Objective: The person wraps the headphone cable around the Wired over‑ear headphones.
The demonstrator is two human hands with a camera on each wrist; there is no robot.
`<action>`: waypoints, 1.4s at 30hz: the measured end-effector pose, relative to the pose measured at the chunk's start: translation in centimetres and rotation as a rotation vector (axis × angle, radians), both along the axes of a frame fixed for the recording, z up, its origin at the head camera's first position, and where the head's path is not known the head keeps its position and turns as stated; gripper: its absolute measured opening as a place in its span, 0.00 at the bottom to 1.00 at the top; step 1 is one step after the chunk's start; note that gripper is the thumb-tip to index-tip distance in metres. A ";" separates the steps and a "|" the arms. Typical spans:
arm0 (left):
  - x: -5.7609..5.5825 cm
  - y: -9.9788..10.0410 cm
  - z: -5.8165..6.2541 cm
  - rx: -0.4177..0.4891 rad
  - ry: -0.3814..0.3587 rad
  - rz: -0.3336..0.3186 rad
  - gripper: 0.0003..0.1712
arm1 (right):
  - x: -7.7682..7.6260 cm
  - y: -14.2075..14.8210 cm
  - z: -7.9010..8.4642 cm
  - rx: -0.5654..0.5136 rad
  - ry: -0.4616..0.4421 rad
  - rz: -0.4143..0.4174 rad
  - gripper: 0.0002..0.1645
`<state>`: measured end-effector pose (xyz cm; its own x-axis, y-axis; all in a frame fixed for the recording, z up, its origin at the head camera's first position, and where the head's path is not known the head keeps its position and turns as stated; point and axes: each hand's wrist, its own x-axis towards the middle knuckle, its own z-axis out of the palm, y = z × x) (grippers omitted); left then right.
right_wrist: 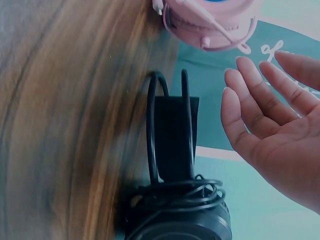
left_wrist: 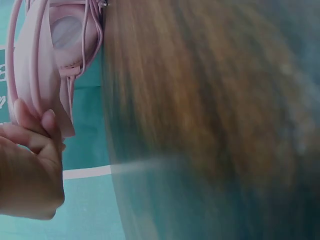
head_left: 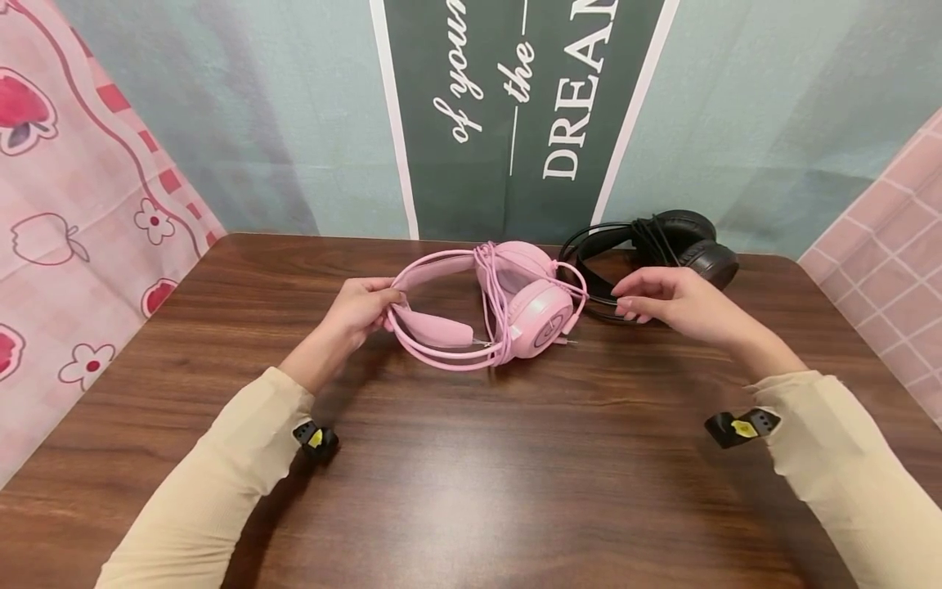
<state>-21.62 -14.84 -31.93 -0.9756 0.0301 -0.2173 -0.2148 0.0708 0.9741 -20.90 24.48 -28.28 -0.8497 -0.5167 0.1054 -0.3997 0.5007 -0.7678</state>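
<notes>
Pink headphones with their cord wound round the band and a small microphone arm are at the middle of the table. My left hand pinches the top of their headband, thumb above; the left wrist view shows the fingers curled on the pink band. My right hand hovers close to the black headphones, its fingers loosely bent with nothing in them. In the right wrist view the palm of the right hand faces the black headband, apart from it. A black cord is wound round these headphones too.
The brown wooden table carries both headphones near its back edge. Behind it hangs a blue-green cloth with a dark lettered panel. A pink patterned cloth borders the left side, pink tiles the right.
</notes>
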 end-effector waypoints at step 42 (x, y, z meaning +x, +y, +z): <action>-5.7 1.3 -0.9 -0.099 -0.185 0.199 0.12 | 0.2 -1.7 -1.3 0.033 -0.100 -0.013 0.10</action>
<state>-27.31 -13.55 -32.86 -0.9037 -0.1881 -0.3847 -0.4076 0.1021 0.9075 -20.68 22.81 -29.55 -0.8618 -0.5073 0.0030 -0.3152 0.5308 -0.7867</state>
